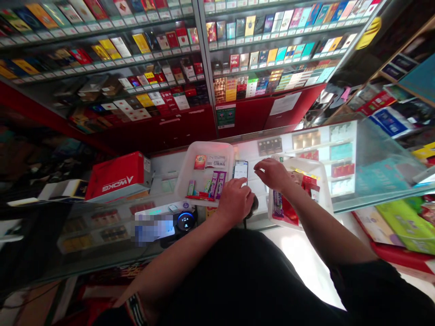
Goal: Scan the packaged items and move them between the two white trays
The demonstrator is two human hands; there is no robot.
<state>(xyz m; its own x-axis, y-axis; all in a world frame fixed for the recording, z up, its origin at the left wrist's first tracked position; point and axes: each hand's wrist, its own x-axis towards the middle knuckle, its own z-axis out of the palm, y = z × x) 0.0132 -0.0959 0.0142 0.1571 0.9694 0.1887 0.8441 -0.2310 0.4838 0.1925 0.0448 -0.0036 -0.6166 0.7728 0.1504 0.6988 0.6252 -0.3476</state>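
Observation:
My left hand (237, 199) is over the counter with its fingers bent, at the lower end of a lit smartphone (241, 171). A dark rounded object (253, 207) shows partly beneath that hand; its kind is hidden. My right hand (272, 174) hovers right of the phone, fingers loosely curved and holding nothing visible. Left of the phone is a white plastic tray (183, 174) with purple-wrapped snack bars (216, 183), an orange-red pack (200, 162) and a white pack (216, 161). Under my right forearm, another white tray (325, 181) contains red packets (290, 212).
A red box (117, 176) stands left on the glass counter (374, 185). Nearer me are a lit screen (154, 228) and a black device with a round blue display (186, 221). Shelves of cigarette packs (249, 26) line the back. Green packages (404, 222) are at right.

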